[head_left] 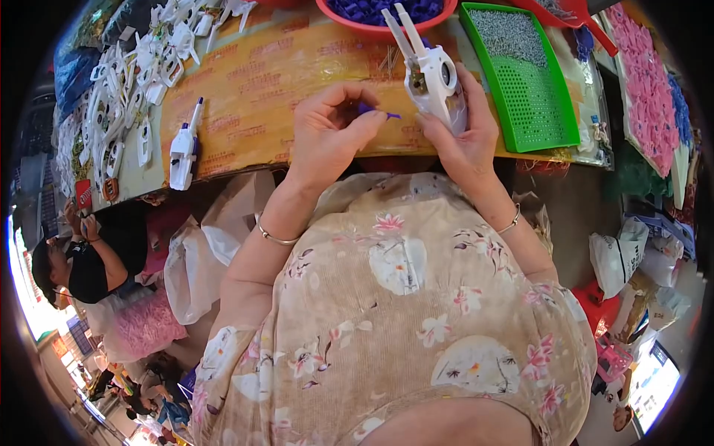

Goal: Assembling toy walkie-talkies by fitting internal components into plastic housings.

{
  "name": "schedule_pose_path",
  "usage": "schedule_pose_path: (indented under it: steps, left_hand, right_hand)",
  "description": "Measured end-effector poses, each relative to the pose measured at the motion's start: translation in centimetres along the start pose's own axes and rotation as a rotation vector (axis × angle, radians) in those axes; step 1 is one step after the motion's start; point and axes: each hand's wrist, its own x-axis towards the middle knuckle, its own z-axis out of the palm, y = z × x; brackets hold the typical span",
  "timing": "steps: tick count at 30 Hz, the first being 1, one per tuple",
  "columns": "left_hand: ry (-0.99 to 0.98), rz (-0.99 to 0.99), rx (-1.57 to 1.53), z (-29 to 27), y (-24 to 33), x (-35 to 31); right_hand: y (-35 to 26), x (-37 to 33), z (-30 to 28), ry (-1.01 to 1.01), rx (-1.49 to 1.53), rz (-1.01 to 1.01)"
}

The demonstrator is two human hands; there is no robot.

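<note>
Between the thumb and fingers of my left hand (335, 130) is a small purple plastic part (366, 109); its thin tip points to the right. My right hand (468, 134) grips a white plastic device (439, 78) with a round window in its side and two long prongs reaching up. The near end of the device is partly hidden by my thumb. The two hands are apart, just above the table's front edge. A similar white device with purple parts (184, 152) lies on the table to the left.
A red bowl of purple parts (451, 13) stands at the back. To its right, a green perforated tray (535, 111) holds small metal pieces. Thin pins (388, 59) lie mid-table. White plastic shells (111, 111) heap up at left, near a co-worker (97, 253). Pink pieces (647, 82) fill the far right.
</note>
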Motion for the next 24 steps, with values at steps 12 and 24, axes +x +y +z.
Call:
schedule_pose_path:
  steps: [12,24]
  left_hand:
    - [0.103,0.090,-0.176,2.4,-0.9,0.6]
    - [0.177,0.172,-0.073,2.8,-1.8,1.4]
  right_hand:
    - [0.1,0.1,0.4,0.016,-0.297,-0.127]
    - [0.1,0.1,0.4,-0.008,-0.314,-0.106]
